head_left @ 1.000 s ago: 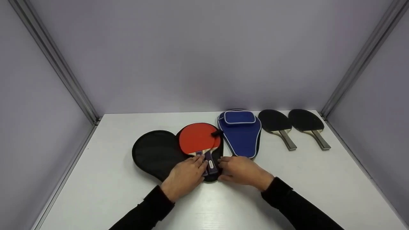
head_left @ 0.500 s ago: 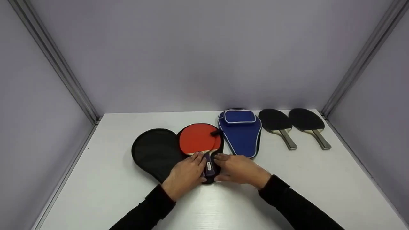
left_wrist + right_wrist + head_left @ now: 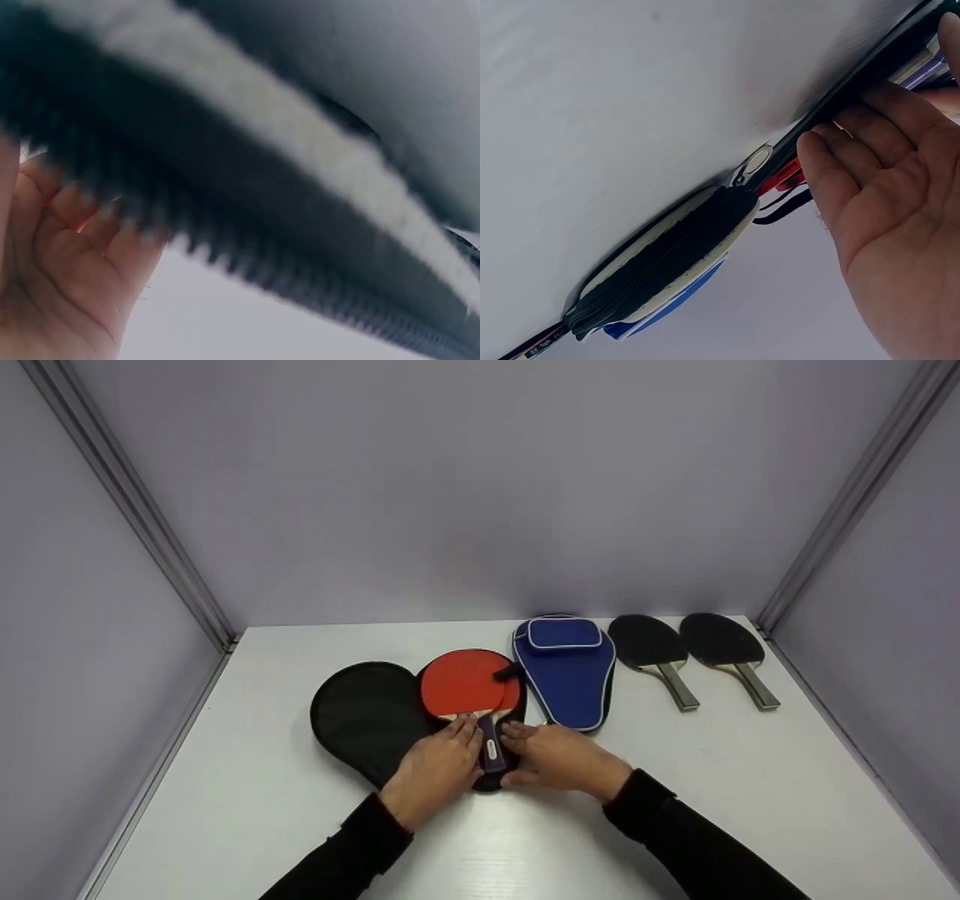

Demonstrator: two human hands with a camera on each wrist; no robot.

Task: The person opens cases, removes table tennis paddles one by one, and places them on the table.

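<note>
Two red table tennis paddles [image 3: 459, 682] lie overlapped in the right half of an opened black paddle case [image 3: 367, 712]. My left hand [image 3: 435, 769] rests with extended fingers over the left handle, mostly hiding it. Beside it shows the other paddle's dark purple handle [image 3: 491, 746]. At the case's right edge, the fingers of my right hand [image 3: 559, 757] touch alongside that handle. A short black strap [image 3: 508, 671] lies across the red rubber. In the left wrist view, the case's zipper teeth [image 3: 225, 244] cross in front of the palm.
A blue paddle case [image 3: 566, 682] with white piping and a small pocket lies just right of the black case. Two black paddles [image 3: 647, 641] with wooden handles lie farther right on the white table [image 3: 255, 810]. Grey walls [image 3: 480, 510] stand behind and at both sides.
My right hand has moved left, inward to the case edge. The purple handle has shifted slightly, and my left fingers now lie a little higher over the left handle.
</note>
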